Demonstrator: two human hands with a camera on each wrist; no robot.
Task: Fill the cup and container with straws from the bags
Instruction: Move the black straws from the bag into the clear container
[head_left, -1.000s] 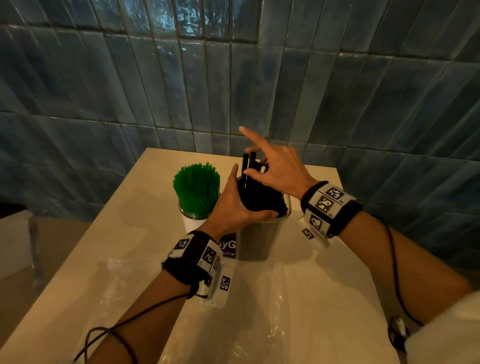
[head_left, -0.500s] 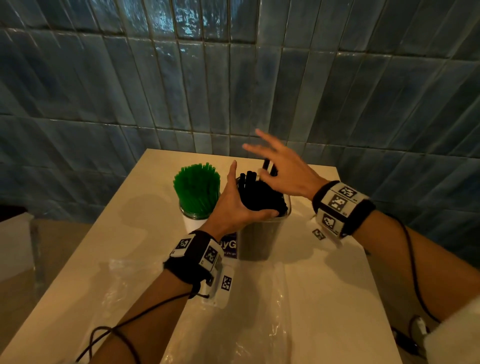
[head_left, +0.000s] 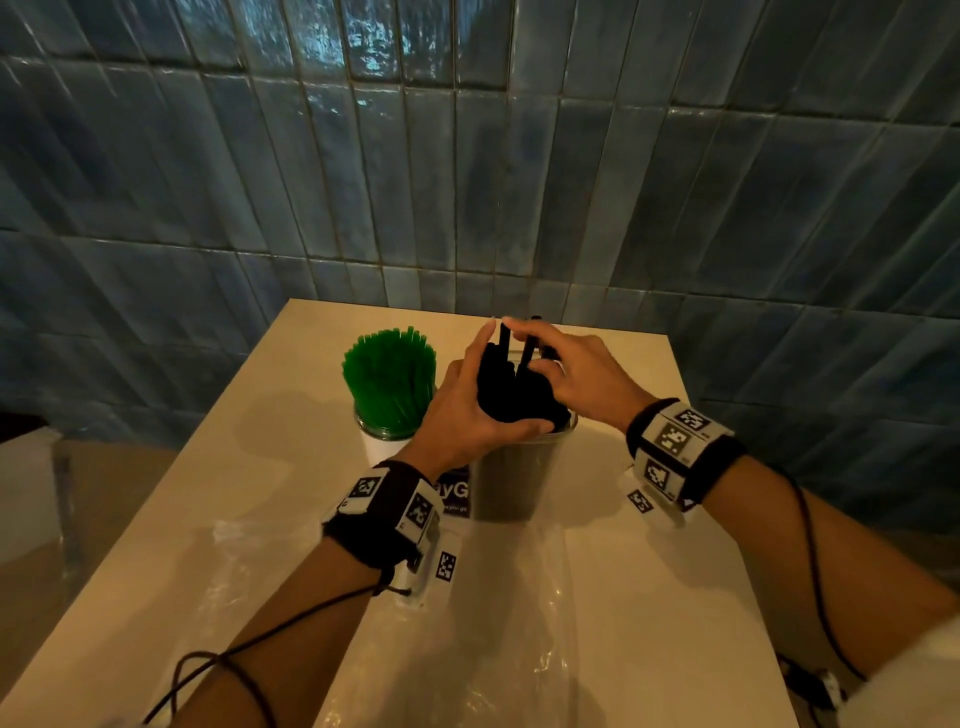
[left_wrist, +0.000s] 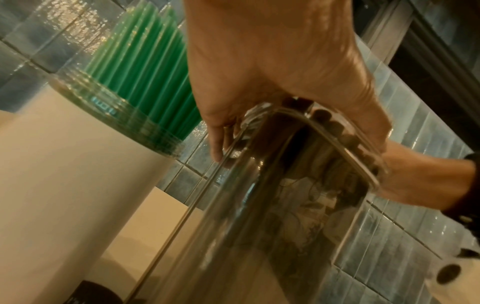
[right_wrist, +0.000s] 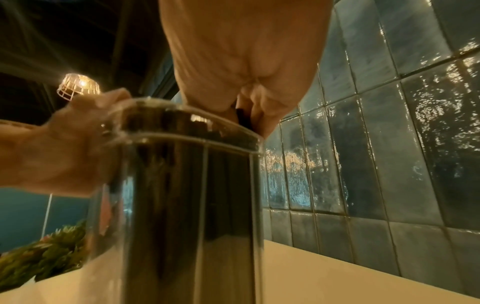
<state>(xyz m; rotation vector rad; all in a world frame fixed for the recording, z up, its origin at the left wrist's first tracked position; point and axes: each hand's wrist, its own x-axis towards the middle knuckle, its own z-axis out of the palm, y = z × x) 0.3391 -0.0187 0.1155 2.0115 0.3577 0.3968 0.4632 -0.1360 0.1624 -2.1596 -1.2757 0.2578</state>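
A clear container (head_left: 514, 483) stands mid-table, packed with black straws (head_left: 514, 400). My left hand (head_left: 462, 410) wraps round the bundle just above the rim, thumb in front, fingers behind. My right hand (head_left: 576, 374) reaches in from the right and pinches a couple of straws that stick up above the rest. The right wrist view shows a dark straw (right_wrist: 242, 116) between its fingers, above the container (right_wrist: 182, 205). Just left stands a white cup (head_left: 382, 448) crammed with green straws (head_left: 389, 379), also seen as the cup (left_wrist: 64, 174) and green straws (left_wrist: 145, 72).
Crumpled clear plastic bags (head_left: 519, 623) lie flat on the beige table (head_left: 665, 571) in front of the container and towards the near left corner. A blue tiled wall (head_left: 467, 182) rises right behind the table. The table drops off on the left and right.
My right hand lifted off the straws with fingers spread, then came back down and took hold of the protruding ones. The left hand kept its grip on the bundle.
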